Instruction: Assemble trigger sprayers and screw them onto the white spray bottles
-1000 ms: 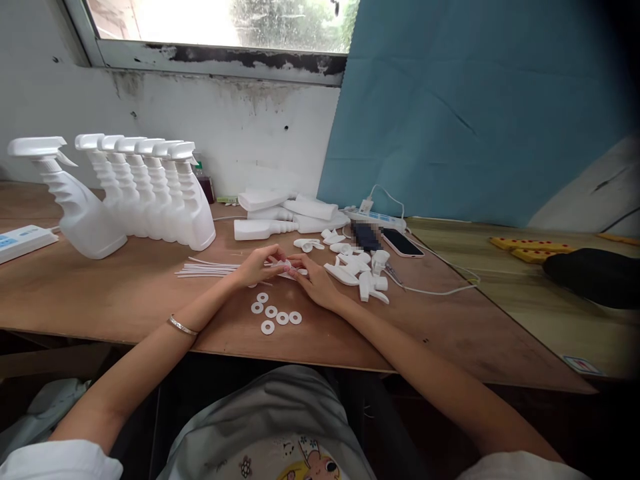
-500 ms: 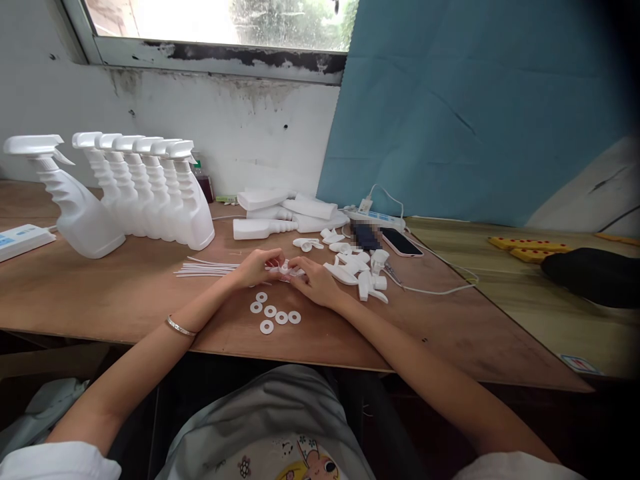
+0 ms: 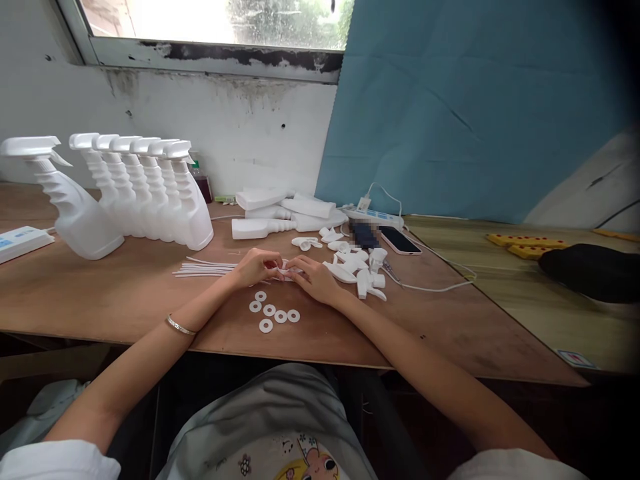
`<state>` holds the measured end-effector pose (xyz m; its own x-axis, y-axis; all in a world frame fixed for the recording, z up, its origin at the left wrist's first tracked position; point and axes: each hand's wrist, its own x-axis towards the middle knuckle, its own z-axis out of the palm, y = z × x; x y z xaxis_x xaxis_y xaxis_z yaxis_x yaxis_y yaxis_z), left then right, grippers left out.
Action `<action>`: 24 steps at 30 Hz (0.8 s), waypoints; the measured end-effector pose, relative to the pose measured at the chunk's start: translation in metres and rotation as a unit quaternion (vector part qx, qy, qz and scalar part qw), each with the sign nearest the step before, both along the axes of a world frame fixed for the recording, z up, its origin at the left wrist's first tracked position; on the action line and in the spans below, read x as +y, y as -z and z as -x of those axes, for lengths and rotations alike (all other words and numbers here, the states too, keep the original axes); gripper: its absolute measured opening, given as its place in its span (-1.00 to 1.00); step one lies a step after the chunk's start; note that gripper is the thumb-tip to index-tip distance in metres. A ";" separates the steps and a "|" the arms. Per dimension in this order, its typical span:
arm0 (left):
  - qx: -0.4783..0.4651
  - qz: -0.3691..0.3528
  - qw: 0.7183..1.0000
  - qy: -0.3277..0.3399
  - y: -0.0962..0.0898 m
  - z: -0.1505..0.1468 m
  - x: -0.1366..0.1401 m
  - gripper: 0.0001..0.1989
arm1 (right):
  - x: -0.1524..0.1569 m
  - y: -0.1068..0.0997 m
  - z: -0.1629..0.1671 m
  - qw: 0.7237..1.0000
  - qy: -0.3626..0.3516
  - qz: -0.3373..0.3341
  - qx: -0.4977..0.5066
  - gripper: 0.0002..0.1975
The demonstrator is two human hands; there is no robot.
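Observation:
My left hand [image 3: 257,268] and my right hand [image 3: 316,280] meet over the table, fingertips curled in a pinch round a small white plastic part [image 3: 285,271]. Fingers cover much of this part, so its exact kind is hidden. Thin white dip tubes [image 3: 203,269] lie in a bundle, their right ends passing behind my left hand. Several flat white ring washers [image 3: 269,311] are spread on the tabletop nearer to me. Just right of my right hand lies a loose heap of white trigger spray heads [image 3: 343,271].
White spray bottles [image 3: 197,210] with heads fitted stand in a row at the left. Headless bottles [image 3: 260,229] lie piled at the back. A phone [image 3: 400,241], a power strip [image 3: 377,218] and a white cable [image 3: 440,289] are to the right. Another power strip [image 3: 23,241] sits far left.
My fingers have closed further over the small white part, which shows less than before. Both hands stay in the same place; the view has shifted slightly.

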<state>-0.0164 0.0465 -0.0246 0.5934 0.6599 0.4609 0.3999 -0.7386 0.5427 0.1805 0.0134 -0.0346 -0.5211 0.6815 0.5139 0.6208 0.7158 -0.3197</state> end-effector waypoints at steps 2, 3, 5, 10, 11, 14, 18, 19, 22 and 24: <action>-0.003 -0.012 1.000 0.005 0.000 0.000 0.000 -0.79 | 0.000 0.000 0.000 1.000 -0.003 0.000 -0.003 -0.85; -0.003 -0.019 1.000 0.007 0.000 0.000 0.000 -0.79 | 0.001 0.000 0.000 1.000 -0.002 -0.001 -0.004 -0.85; -0.001 -0.026 1.000 0.007 0.001 0.000 0.001 -0.79 | 0.001 0.000 0.001 1.000 0.002 -0.003 -0.009 -0.86; 0.014 -0.039 0.999 0.000 -0.001 0.000 -0.001 -0.74 | 0.001 0.001 0.001 0.999 0.005 -0.030 -0.031 -0.86; 0.020 -0.037 0.999 -0.003 -0.002 0.000 -0.002 -0.73 | 0.001 0.002 0.001 0.999 0.001 -0.040 -0.032 -0.86; 0.036 -0.017 0.999 -0.009 -0.005 0.001 -0.005 -0.66 | 0.000 0.004 0.001 0.999 -0.010 -0.047 -0.009 -0.83; 0.049 -0.022 0.999 0.002 -0.005 0.002 -0.003 -0.67 | 0.001 0.008 0.001 0.999 0.005 -0.027 0.025 -0.66; 0.048 -0.026 0.998 0.008 -0.004 0.002 -0.002 -0.67 | 0.001 0.009 0.001 0.999 0.008 -0.026 0.026 -0.65; 0.050 -0.031 0.998 0.027 -0.003 0.002 -0.001 -0.69 | 0.000 0.010 0.002 0.999 0.004 -0.029 0.029 -0.68; 0.063 -0.032 0.997 0.028 -0.004 0.003 -0.001 -0.71 | 0.000 0.009 0.003 0.999 0.001 -0.030 0.027 -0.72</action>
